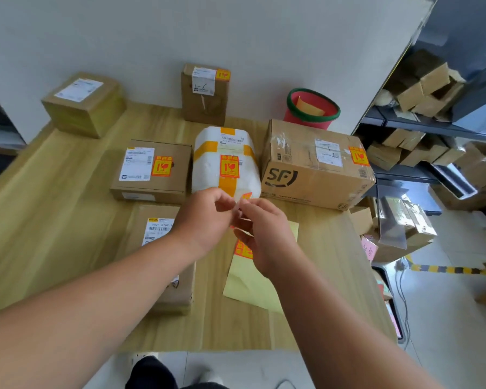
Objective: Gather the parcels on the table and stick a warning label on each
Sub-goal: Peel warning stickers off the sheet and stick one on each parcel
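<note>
Over the wooden table (pixel 54 197), my left hand (pixel 205 217) and my right hand (pixel 264 234) meet and pinch an orange warning label (pixel 244 198) with its backing between the fingertips. Below them lies a yellow label sheet (pixel 253 284) with an orange label on it. A flat brown parcel (pixel 157 248) sits under my left forearm. Behind stand a flat box (pixel 155 169), a white foam parcel (pixel 226 161) and a big SF carton (pixel 314 167), each bearing an orange label. An upright box (pixel 205 94) at the back is labelled too. A cube box (pixel 82 105) at the far left shows no orange label.
A red bucket with a green rim (pixel 312 110) stands behind the SF carton by the wall. Metal shelves (pixel 421 127) packed with cardboard boxes fill the right side. More boxes and clear plastic (pixel 399 223) sit on the floor beside the table's right edge.
</note>
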Action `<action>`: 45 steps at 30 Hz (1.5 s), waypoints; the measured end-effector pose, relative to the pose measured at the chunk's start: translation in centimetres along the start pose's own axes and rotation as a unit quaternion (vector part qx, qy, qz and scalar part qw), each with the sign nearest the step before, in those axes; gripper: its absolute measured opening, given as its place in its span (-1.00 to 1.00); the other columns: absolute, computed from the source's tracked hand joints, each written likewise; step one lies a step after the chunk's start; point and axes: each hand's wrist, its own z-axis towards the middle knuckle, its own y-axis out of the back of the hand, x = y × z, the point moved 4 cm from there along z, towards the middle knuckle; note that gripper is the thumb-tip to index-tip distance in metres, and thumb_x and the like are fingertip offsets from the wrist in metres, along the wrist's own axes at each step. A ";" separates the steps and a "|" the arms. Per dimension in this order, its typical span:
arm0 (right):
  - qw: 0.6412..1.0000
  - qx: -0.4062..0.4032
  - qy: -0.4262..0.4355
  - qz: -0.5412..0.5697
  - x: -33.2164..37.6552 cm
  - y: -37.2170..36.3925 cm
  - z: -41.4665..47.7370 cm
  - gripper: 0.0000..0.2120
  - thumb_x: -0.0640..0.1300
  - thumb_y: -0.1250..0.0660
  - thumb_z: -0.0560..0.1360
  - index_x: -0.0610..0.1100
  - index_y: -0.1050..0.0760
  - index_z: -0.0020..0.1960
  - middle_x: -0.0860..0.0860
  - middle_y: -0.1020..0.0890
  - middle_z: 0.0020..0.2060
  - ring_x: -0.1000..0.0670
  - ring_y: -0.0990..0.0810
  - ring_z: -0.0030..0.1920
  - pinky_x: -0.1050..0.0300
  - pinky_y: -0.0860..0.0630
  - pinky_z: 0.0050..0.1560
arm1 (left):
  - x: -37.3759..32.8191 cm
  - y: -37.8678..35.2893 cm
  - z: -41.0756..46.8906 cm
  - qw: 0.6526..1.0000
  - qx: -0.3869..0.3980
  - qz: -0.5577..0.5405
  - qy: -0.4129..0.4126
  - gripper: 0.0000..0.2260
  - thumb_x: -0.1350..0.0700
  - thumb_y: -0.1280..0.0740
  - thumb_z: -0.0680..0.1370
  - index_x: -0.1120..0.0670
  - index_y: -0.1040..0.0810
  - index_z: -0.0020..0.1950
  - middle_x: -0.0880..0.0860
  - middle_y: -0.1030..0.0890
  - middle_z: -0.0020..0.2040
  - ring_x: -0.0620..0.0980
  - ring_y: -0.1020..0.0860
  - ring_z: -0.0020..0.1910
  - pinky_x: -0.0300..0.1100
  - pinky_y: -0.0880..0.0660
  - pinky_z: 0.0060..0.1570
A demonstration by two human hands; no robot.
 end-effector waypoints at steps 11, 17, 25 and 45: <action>0.986 -0.017 0.030 -0.166 -1.6 -4.0 -0.5 -0.92 -0.13 -0.42 0.46 -0.12 -0.55 -0.14 0.00 -0.55 -0.30 0.05 -0.45 -0.31 0.16 -0.43 -0.27 | 5.0 6.7 -2.1 0.968 -0.071 -0.159 0.181 -0.93 0.15 -0.37 0.50 0.03 -0.57 -0.18 0.03 -0.63 -0.20 -0.05 -0.54 -0.17 -0.16 -0.45 -0.15; 0.986 0.033 0.024 -0.160 -2.2 -6.0 -0.3 -0.92 -0.19 -0.36 0.50 -0.16 -0.53 -0.17 -0.03 -0.60 -0.30 0.09 -0.50 -0.35 0.26 -0.42 -0.34 | 5.6 8.1 -3.0 0.960 -0.054 -0.188 0.199 -0.92 0.15 -0.35 0.52 0.04 -0.54 -0.17 -0.03 -0.66 -0.31 -0.07 -0.58 -0.21 -0.13 -0.41 -0.15; 0.992 0.035 -0.029 -0.114 -3.4 -6.5 0.0 -0.83 -0.23 -0.27 0.56 -0.13 -0.45 -0.21 -0.11 -0.56 -0.28 0.05 -0.42 -0.40 0.25 -0.38 -0.40 | 7.1 10.0 -3.8 0.976 -0.119 -0.081 0.164 -0.74 0.13 -0.37 0.51 0.06 -0.53 0.20 0.02 -0.60 0.02 -0.06 -0.56 -0.05 -0.27 -0.39 -0.19; 0.974 0.026 -0.132 -0.184 -9.7 -10.2 -3.4 -0.89 -0.23 -0.29 0.54 -0.13 -0.51 -0.16 -0.01 -0.56 -0.35 0.11 -0.41 -0.49 0.30 -0.32 -0.55 | 16.0 13.7 -8.7 0.974 -0.038 0.118 0.188 -0.77 0.23 -0.34 0.48 0.00 -0.58 0.09 -0.08 -0.51 -0.34 -0.08 -0.48 -0.36 -0.24 -0.34 -0.32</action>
